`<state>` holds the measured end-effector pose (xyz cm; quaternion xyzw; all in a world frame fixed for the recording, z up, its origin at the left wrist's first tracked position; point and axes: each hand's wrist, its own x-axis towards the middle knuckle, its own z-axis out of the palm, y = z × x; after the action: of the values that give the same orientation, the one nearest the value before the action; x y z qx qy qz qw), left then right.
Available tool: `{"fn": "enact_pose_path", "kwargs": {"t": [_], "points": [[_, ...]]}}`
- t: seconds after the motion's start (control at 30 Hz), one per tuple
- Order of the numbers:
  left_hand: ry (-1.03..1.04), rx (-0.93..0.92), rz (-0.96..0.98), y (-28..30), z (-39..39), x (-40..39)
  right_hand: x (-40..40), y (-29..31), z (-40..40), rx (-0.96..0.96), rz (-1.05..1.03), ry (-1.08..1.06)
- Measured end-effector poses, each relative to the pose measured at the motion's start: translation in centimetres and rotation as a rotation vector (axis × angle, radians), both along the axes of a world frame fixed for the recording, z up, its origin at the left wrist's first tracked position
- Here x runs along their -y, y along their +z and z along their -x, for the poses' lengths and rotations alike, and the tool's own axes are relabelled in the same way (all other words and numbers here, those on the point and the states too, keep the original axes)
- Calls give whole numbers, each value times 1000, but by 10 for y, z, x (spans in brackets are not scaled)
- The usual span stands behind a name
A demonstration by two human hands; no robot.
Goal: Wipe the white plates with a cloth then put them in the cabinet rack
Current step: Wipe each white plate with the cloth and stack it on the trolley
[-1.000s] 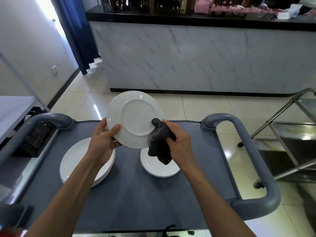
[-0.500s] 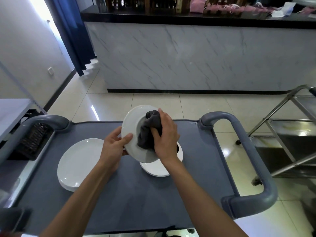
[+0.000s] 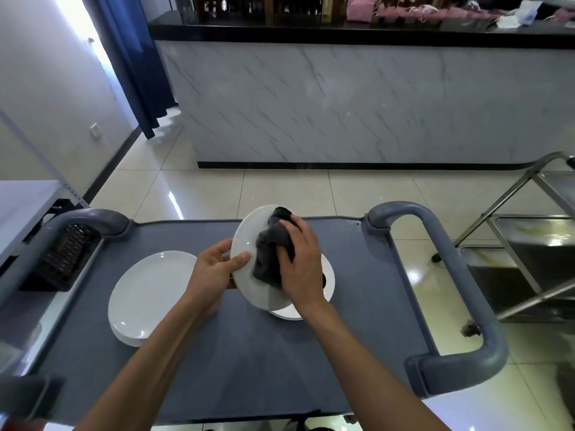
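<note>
Cart top [image 3: 249, 353] — grey; left hand [image 3: 214, 269] grips plate [image 3: 249, 275], right hand [image 3: 300, 262] clutches cloth [image 3: 270, 247].

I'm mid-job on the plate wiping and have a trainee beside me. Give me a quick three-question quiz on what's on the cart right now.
1. True or false: the left hand grips the rim of the tilted plate.
2. What does the right hand press against that plate? A) a sponge B) a dark cloth C) a paper towel
3. Fill in: the large plates lie to the ____ of the held plate on the grey cart.

Key: 1 true; 2 B; 3 left.
</note>
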<state>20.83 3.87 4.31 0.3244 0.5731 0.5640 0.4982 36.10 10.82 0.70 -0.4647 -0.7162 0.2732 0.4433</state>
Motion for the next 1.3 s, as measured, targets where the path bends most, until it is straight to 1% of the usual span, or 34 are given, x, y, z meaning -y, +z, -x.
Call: {"fn": "enact_pose_path", "kwargs": {"t": [0.07,0.2,0.37,0.53,0.63,0.77,0.9,1.17,1.3], "points": [[-22,-16,-3,3,-2,1,-11,9,0,-45,32,-33],[-36,-46,-24,10,-1,0,-24,23,1,-78,31,-3],[-44,-93,-62,19,4,0,-21,37,6,-35,-33,62],[-50,-112,-72,17,-1,5,-23,44,5,85,-167,174],[-12,-93,-82,14,-4,8,-30,45,2,91,-155,194],[32,-33,-78,10,-4,10,-36,42,-2,-38,26,102],[94,69,-66,5,-2,13,-43,37,-11,-108,165,56],[238,240,-50,-2,0,12,-37,25,-20,-134,233,36],[320,321,-55,1,-2,9,-24,16,-20,-121,213,42]]}}
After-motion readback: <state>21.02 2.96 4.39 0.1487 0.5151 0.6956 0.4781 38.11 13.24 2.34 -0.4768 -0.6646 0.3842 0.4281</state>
